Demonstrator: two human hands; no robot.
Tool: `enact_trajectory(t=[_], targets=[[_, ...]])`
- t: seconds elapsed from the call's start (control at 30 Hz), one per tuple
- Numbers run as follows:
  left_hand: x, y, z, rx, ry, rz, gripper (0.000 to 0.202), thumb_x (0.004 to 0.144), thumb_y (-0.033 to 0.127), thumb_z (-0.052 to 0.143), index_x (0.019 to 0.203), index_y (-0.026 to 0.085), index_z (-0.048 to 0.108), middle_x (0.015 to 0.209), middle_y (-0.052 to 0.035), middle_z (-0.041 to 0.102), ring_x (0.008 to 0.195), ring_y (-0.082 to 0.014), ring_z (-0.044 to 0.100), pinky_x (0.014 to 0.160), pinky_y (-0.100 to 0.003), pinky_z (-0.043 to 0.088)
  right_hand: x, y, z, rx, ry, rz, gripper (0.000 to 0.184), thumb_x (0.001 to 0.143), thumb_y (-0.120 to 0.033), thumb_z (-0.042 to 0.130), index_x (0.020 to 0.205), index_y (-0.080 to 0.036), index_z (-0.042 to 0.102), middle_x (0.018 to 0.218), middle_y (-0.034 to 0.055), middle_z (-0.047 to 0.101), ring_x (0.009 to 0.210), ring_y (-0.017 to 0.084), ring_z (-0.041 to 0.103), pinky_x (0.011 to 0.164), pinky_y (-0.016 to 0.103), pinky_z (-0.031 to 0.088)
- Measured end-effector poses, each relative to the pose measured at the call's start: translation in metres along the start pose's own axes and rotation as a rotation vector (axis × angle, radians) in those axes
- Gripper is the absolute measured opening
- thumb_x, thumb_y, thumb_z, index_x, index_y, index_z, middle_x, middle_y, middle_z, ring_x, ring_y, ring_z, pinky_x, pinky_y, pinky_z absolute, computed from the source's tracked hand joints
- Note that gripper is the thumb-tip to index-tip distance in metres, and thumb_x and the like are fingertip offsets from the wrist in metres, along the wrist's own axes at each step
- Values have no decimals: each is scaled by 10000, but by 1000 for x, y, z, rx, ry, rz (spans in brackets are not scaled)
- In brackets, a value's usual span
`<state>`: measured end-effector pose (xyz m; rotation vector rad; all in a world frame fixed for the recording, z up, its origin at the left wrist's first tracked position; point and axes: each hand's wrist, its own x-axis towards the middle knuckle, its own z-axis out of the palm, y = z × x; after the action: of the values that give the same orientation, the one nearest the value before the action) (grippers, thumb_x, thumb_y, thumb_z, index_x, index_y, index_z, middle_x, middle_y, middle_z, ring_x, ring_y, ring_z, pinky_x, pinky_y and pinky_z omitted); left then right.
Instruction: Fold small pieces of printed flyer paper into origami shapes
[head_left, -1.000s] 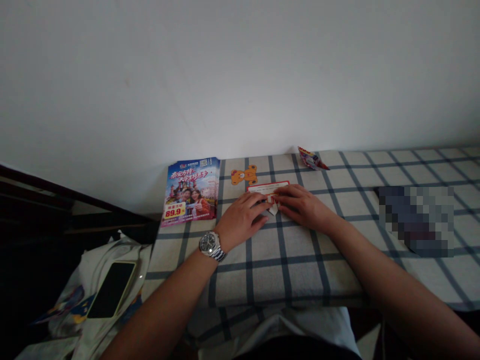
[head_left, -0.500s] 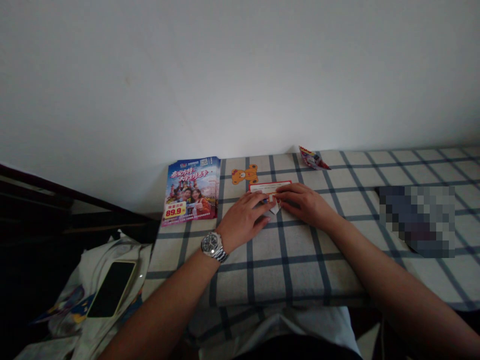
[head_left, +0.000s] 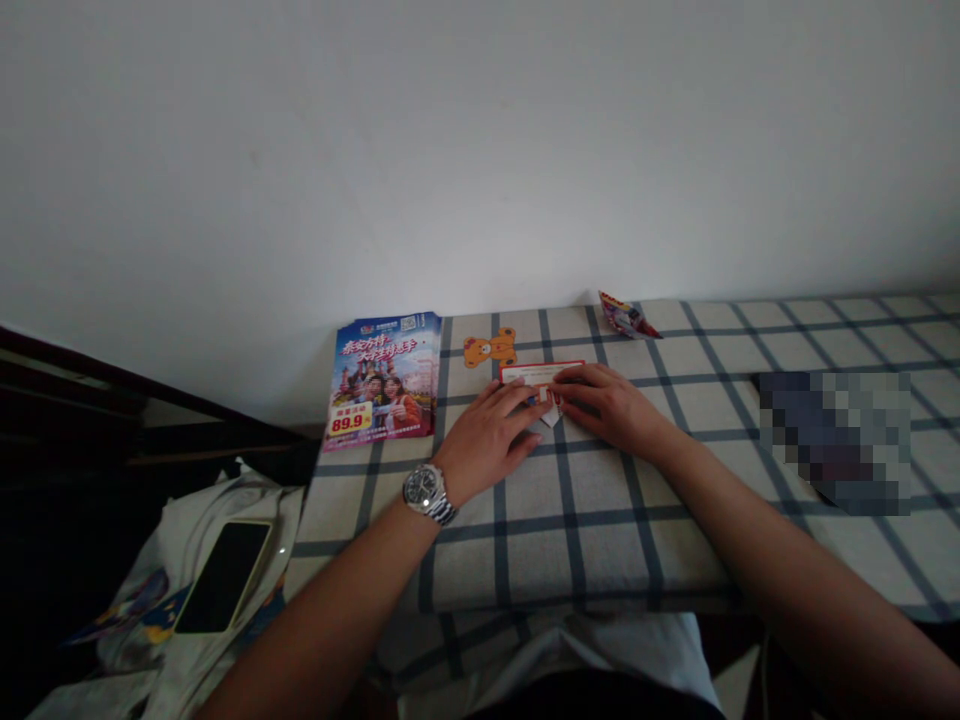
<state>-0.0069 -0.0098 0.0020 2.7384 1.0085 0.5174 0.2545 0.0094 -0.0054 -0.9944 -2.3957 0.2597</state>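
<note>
— Well, starting at the left, does anything differ for us from a second ago?

— Hardly. The phone (head_left: 223, 578) lies face up on the white cloth (head_left: 255, 495) beside the desk (head_left: 600, 540). The flyer (head_left: 382, 377) sits at the desk's left corner by the wall, with the bear cutout (head_left: 489, 350) just right of it. None of these has shifted.

— And our left grip?

— Our left grip (head_left: 487, 440), with the watch (head_left: 424, 490) on its wrist, lies palm down with fingers stretched and tips on the red-edged paper (head_left: 536, 374). It has crept a little toward the wall, so it covers slightly more of the sheet.

— Where is that paper now?

— It lies flat on the desk near the far edge, just below the bear cutout, pinned under both sets of fingertips. A small white corner (head_left: 550, 417) pokes out where our fingers meet.

— The right grip?

— Our right grip (head_left: 611, 410) also lies flat and spread, closed around nothing. It presses the paper's right half and has edged up slightly too. We cannot tell whether any fingertip pinches a flap.

— What does that mean for the work?

— We judge that we are still pressing the same crease, not starting a fresh fold. Further right, the colourful folded piece (head_left: 626, 317) by the wall and the blurred patch (head_left: 832, 440) are as they were.
</note>
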Motion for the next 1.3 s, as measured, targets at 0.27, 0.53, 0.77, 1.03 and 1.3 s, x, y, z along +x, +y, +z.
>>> enact_trajectory(t=[0.27, 0.53, 0.77, 1.03, 1.3], targets=[[-1, 1, -1, 20, -2, -36, 490, 1001, 307, 634, 1480, 300, 531, 1522, -58, 527, 1436, -285, 469, 1281, -566, 262, 1, 1, 1, -23, -6, -12, 242, 1020, -276, 576, 1185, -221, 743, 1280, 124, 686, 1192, 300, 647, 1028, 507, 552], [0, 0, -5, 23, -31, -30, 481, 1019, 327, 604, 1493, 309, 522, 1513, -67, 537, 1411, -286, 496, 1265, -590, 266, 1, 1, 1, -25, -18, -4, 255, 1017, -280, 581, 1215, -224, 732, 1288, 117, 686, 1199, 298, 641, 1042, 496, 542], [3, -3, -2, 6, -23, -20, 504, 1011, 315, 615, 1503, 298, 507, 1533, -69, 511, 1440, -282, 466, 1272, -566, 281, 2, 0, -2, -30, -17, 8, 283, 1024, -276, 552, 1249, -239, 719, 1285, 116, 681, 1199, 301, 637, 1040, 504, 541], [4, -4, 1, -25, -22, -25, 485, 1008, 324, 618, 1481, 294, 520, 1548, -71, 491, 1453, -285, 453, 1285, -585, 253, 1, 0, -2, -36, -12, 12, 327, 1031, -265, 533, 1325, -234, 672, 1304, 119, 669, 1226, 304, 620, 1058, 515, 530], [3, -3, 0, -12, -25, -37, 498, 1002, 323, 624, 1487, 295, 516, 1559, -67, 485, 1447, -291, 457, 1280, -591, 253, 0, 1, 1, -82, -26, 12, 364, 1029, -235, 526, 1364, -260, 667, 1329, 118, 647, 1248, 305, 604, 1062, 521, 524]])
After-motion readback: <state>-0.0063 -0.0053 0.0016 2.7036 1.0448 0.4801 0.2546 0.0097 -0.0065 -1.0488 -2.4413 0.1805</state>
